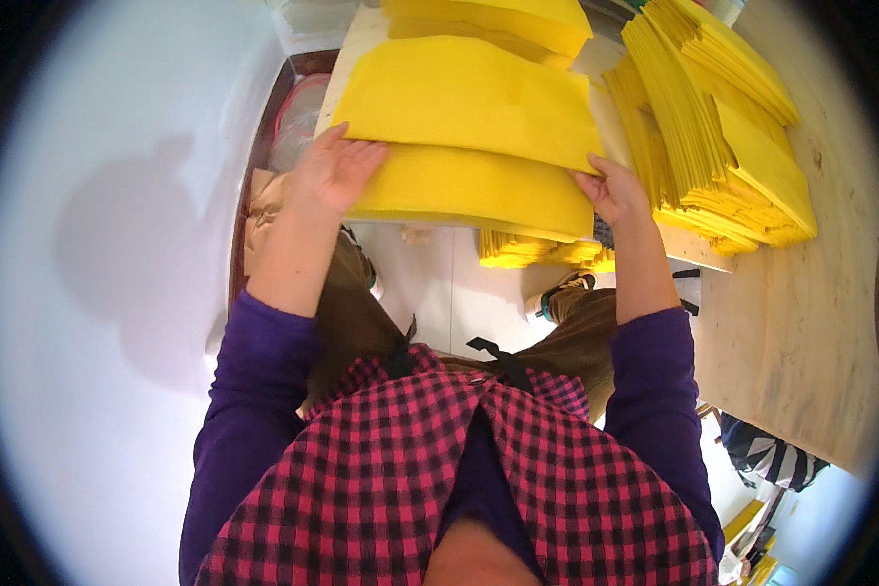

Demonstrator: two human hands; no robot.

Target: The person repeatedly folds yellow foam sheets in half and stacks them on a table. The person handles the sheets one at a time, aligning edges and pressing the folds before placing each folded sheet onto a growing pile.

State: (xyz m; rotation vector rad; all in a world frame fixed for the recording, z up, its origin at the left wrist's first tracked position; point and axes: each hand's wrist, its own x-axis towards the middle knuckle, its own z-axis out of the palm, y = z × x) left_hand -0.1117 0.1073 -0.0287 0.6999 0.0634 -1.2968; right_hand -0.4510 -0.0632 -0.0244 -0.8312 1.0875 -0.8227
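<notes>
A yellow sheet [479, 98], soft and felt-like, spreads in front of me with its near edge slightly raised. My left hand [340, 168] grips that edge at the left corner, thumb on top. At the opposite corner, my right hand [610, 190] pinches the same edge between thumb and fingers. Beneath it lies another yellow piece [474, 186], jutting out toward me past the table's near side. How many layers lie under the held sheet cannot be made out.
Tall stacks of folded yellow pieces [684, 127] stand on the wooden table [801, 322] at the right. Another yellow pile [488, 20] sits at the far side. Lower down, more yellow pieces [532, 249] show below the table edge. A white wall [117, 293] borders the left, near crumpled brown paper [264, 220].
</notes>
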